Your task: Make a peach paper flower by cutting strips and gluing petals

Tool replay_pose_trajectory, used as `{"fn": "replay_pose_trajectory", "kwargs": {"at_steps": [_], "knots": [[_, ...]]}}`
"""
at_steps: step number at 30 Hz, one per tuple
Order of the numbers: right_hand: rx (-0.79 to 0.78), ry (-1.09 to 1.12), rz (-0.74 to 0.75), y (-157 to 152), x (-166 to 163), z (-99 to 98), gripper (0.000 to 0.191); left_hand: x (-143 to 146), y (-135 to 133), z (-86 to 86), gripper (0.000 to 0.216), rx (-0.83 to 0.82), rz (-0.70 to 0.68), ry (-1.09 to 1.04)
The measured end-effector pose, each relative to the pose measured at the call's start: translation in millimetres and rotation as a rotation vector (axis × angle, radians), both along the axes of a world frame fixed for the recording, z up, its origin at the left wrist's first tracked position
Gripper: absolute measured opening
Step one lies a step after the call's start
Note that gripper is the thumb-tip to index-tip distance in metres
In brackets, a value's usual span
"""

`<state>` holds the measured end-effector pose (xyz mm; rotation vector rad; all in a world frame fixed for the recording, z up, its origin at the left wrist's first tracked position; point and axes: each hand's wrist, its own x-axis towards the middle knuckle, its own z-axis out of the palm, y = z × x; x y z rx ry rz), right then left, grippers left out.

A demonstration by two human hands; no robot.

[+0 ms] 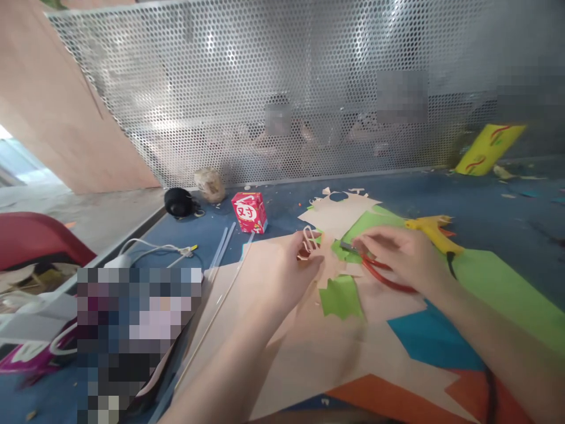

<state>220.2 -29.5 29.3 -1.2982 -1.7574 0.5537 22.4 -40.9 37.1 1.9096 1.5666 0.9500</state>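
Observation:
My left hand (282, 268) is closed in a pinch on a small cut-out paper shape (309, 242) with loops, held just above the beige paper sheet (309, 347). My right hand (397, 253) is wrapped round red-handled scissors (384, 275), whose blades point left toward the cut-out. A green paper scrap (342, 296) lies right below the two hands, and a larger green sheet (498, 282) spreads under my right forearm. Both hands are close together, a few centimetres apart.
A yellow glue gun (435, 231) lies beyond my right hand. A red carton (249, 212), glue sticks (223, 250), a black object (179, 202) and a white cable (150, 248) sit to the left. Blue (432, 344) and orange (379, 400) paper lie near me. A perforated metal screen (282, 88) stands behind.

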Motion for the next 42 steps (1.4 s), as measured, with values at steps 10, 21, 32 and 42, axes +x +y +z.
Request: {"fn": "replay_pose_trajectory", "kwargs": {"at_steps": [10, 21, 32, 42], "knots": [[-0.009, -0.140, 0.015, -0.9, 1.8, -3.9, 0.021, -4.6, 6.2, -10.7, 0.032, 0.005, -0.052, -0.184], [-0.017, -0.102, 0.054, -7.7, 0.1, -2.6, 0.016, -7.1, 8.3, -14.9, 0.029, 0.054, -0.025, -0.115], [0.124, -0.235, -0.036, -8.8, 4.5, -1.1, 0.034, -9.9, 4.5, -9.9, 0.031, -0.062, -0.100, -0.206], [-0.014, -0.032, 0.035, -5.6, 8.0, 5.5, 0.018, -25.9, 15.4, 2.0, 0.036, -0.210, -0.011, -0.267]]}}
